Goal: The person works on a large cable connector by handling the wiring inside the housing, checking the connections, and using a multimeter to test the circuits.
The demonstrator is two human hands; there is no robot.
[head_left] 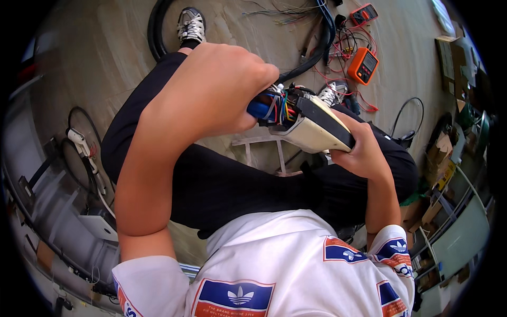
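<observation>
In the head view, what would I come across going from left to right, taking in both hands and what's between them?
White plug-like handle → left hand → coloured wires → cream-and-black casing → right hand → brown cardboard.

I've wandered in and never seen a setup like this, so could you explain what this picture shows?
There's no robot here: a person works with bare hands, seen from above by a wide camera worn on the head, which makes straight edges bend. The right hand grips a cream-and-black casing. The left hand is curled at its open end, beside coloured wires; exactly what it pinches is hidden. On the floor beyond lie two orange meters with tangled leads, and a thick black cable.
</observation>
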